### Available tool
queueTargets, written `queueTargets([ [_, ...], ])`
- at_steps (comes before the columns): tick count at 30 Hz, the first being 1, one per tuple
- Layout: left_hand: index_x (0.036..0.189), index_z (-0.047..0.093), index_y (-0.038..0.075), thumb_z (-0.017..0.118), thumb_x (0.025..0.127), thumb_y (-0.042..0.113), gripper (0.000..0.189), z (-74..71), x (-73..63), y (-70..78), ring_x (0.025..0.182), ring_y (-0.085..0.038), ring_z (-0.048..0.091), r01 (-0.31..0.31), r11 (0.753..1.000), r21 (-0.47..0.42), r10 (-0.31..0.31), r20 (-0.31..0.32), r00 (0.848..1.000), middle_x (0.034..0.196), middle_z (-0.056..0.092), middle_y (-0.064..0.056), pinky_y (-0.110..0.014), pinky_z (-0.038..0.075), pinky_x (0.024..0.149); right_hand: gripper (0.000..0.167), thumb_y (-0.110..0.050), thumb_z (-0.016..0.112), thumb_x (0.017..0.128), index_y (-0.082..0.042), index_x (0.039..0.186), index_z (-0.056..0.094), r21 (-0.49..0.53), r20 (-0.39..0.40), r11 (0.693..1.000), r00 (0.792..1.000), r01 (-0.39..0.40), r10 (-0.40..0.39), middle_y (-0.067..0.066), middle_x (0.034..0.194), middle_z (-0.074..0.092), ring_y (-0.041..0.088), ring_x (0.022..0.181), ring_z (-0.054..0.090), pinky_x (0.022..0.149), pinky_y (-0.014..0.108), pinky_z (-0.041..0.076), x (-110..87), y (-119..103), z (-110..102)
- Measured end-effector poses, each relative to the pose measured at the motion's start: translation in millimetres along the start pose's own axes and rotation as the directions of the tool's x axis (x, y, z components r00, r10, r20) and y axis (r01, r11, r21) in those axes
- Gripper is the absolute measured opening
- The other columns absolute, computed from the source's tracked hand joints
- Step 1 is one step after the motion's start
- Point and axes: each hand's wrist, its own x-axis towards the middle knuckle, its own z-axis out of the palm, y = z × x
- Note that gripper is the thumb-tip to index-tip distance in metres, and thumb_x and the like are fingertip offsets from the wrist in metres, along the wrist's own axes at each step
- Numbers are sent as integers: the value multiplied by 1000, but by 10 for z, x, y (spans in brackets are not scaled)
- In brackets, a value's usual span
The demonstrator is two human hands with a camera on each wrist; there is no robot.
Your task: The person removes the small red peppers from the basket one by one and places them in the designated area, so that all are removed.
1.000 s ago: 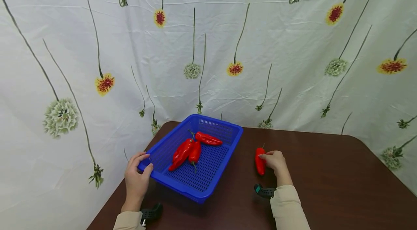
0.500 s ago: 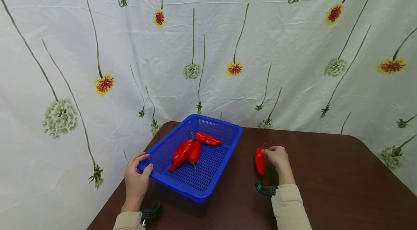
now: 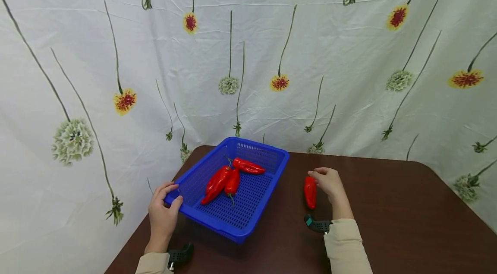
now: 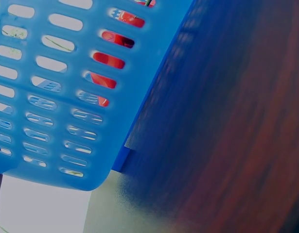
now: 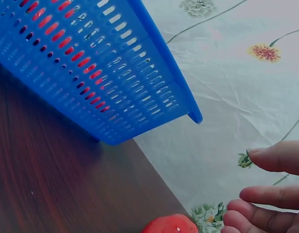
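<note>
A blue plastic basket (image 3: 259, 196) with slotted walls holds several red peppers (image 3: 216, 184). At its near left corner, my left hand (image 3: 163, 213) grips the rim, thumb and fingers over the edge. The left wrist view shows only the slotted basket wall (image 4: 66, 111), with red peeking through its holes. To the right, another red pepper (image 3: 309, 193) lies on the table. My right hand (image 3: 329, 183) hovers at its upper end, hiding the stem. In the right wrist view, its thumb (image 5: 275, 158) and fingers are apart with nothing between them, beside the pepper (image 5: 171, 224).
The dark brown table (image 3: 392, 205) stretches out to the right of the right arm. Behind it hangs a white curtain (image 3: 349, 41) printed with flowers. Each wrist wears a black strap (image 3: 320, 225) below a cream sleeve.
My right hand has moved from the middle of the lone pepper up to its stem end, letting go of it. The pepper, the basket and the left hand stay in place.
</note>
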Motion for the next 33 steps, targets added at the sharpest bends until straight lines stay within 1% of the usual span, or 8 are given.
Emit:
queueTargets([
  [3, 107, 69, -8, 67, 79, -10, 28, -3, -5, -7, 111, 7, 48, 0, 1000, 7, 0, -2, 1000, 123, 63, -19, -3, 36, 82, 52, -24, 56, 100, 9, 139, 48, 11, 23, 1000, 1000, 8, -8, 31, 143, 49, 46, 122, 56, 107, 55, 43, -8, -23, 18],
  [9, 107, 69, -8, 65, 80, -10, 27, 5, -13, 3, 113, 7, 46, 18, 1000, -7, -18, 5, 1000, 124, 63, -19, 1, 33, 89, 51, -24, 57, 100, 8, 140, 49, 44, 43, 999, 999, 28, -30, 30, 142, 52, 44, 123, 56, 107, 52, 44, -18, -72, 45],
  [13, 107, 69, -7, 65, 80, -9, 27, 3, -11, 14, 113, 7, 46, 19, 1000, -9, -19, 1, 1000, 124, 63, -19, 1, 32, 89, 50, -24, 57, 100, 6, 140, 50, 64, 55, 997, 997, 42, -46, 28, 142, 53, 43, 125, 55, 107, 50, 45, -26, -142, 71],
  [17, 107, 69, -8, 65, 79, -10, 27, 8, -5, 18, 112, 7, 46, 17, 1000, -11, -17, -2, 1000, 124, 63, -20, 1, 33, 88, 50, -24, 57, 101, 5, 140, 50, 78, 61, 996, 997, 45, -50, 28, 143, 52, 44, 127, 53, 107, 50, 45, -45, -195, 79],
  [22, 107, 69, -7, 67, 79, -9, 28, 10, -2, 20, 111, 6, 48, 13, 1000, -5, -13, -1, 1000, 124, 64, -18, -3, 37, 83, 49, -25, 58, 100, 4, 139, 51, 104, 70, 993, 995, 58, -65, 28, 143, 51, 44, 129, 52, 107, 50, 45, -65, -227, 81],
  [26, 107, 70, -5, 68, 80, -9, 28, 6, -3, 22, 109, 3, 50, 13, 1000, -1, -13, 2, 1000, 124, 64, -16, -5, 37, 76, 48, -24, 58, 100, 4, 139, 51, 114, 77, 991, 994, 75, -84, 27, 144, 50, 44, 129, 52, 106, 49, 46, -74, -242, 85],
  [29, 108, 71, -4, 68, 80, -8, 29, -2, -11, 23, 109, 3, 49, 16, 1000, -3, -16, 2, 1000, 124, 64, -14, -4, 36, 77, 47, -22, 58, 100, 4, 139, 52, 123, 81, 989, 993, 77, -88, 27, 143, 51, 43, 127, 54, 105, 49, 47, -79, -263, 92],
  [33, 109, 71, -4, 68, 80, -9, 30, -4, -12, 7, 112, 2, 49, 14, 1000, -5, -14, 3, 1000, 125, 63, -15, -2, 35, 84, 46, -22, 59, 100, 3, 138, 53, 141, 92, 986, 991, 84, -98, 25, 142, 52, 37, 122, 57, 106, 48, 47, -78, -311, 109],
])
